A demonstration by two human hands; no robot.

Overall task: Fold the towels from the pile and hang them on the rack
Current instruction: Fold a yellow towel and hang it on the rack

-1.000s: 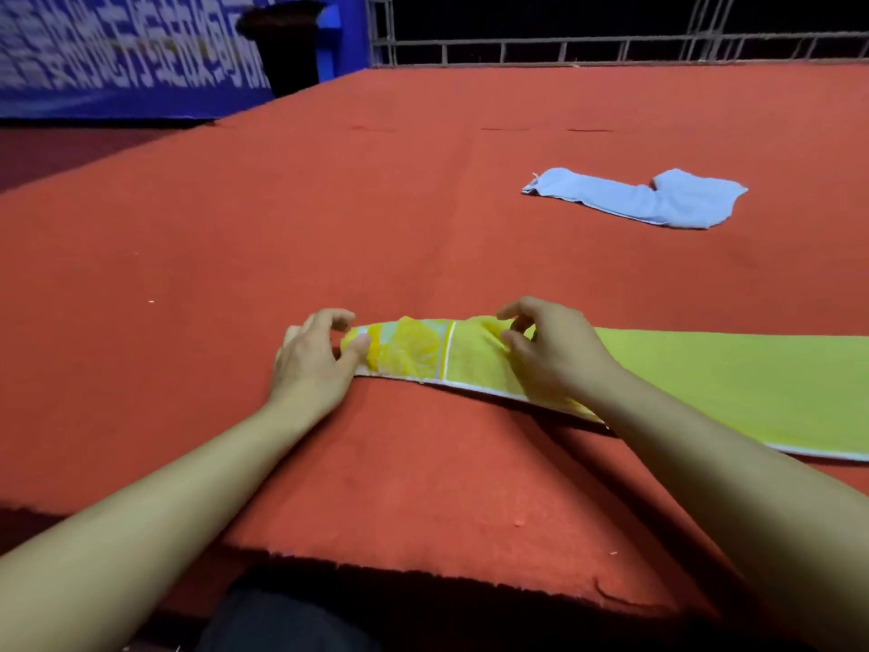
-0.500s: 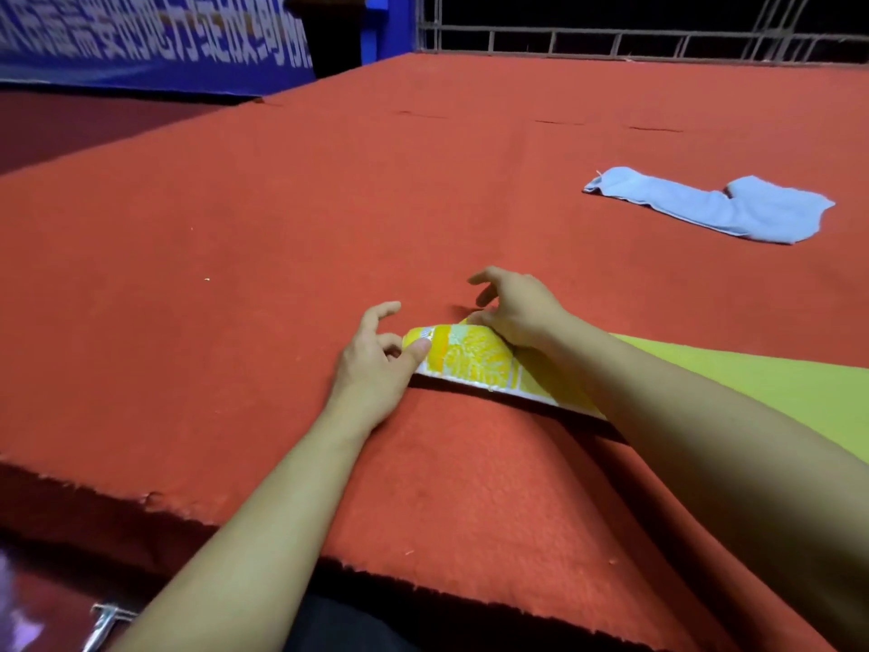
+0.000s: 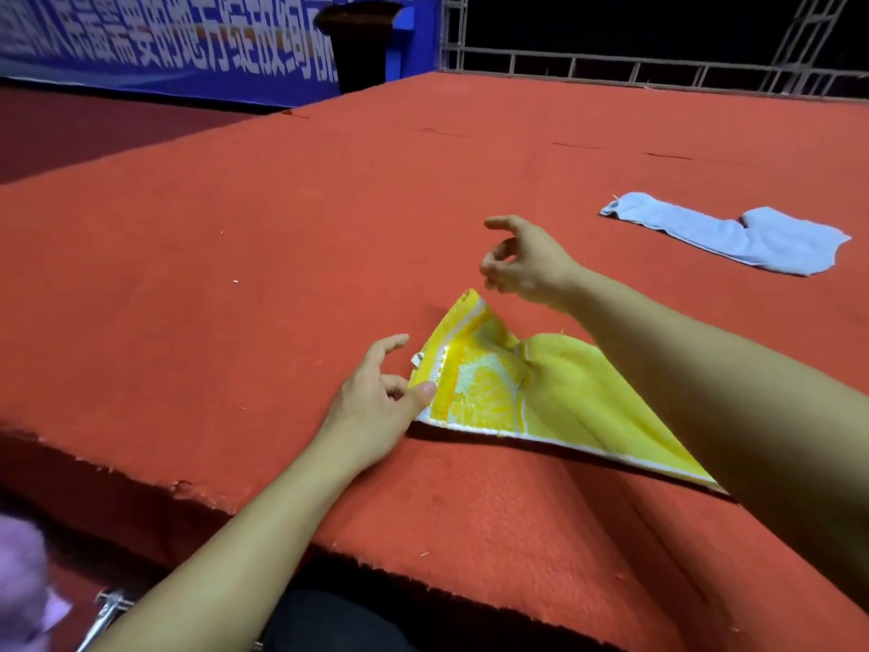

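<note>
A yellow towel (image 3: 555,397) with a white and orange patterned end lies on the red carpeted platform (image 3: 282,256), running off to the right under my right forearm. Its left end is lifted, one corner pointing up. My left hand (image 3: 376,402) pinches that end, thumb on top of the patterned border, index finger stretched out. My right hand (image 3: 522,261) hovers just above and beyond the raised corner, fingers loosely curled, holding nothing. No rack is in view.
A crumpled light blue towel (image 3: 733,237) lies further back on the right. The platform's frayed front edge (image 3: 197,496) runs across near me. A pink cloth (image 3: 19,581) and a metal part (image 3: 108,609) show at bottom left. Behind stand a blue banner (image 3: 164,44), a black bin (image 3: 362,40) and a metal railing (image 3: 611,68).
My right hand has let go of the yellow towel and risen above it. The towel's left end has come up off the carpet, held by my left hand.
</note>
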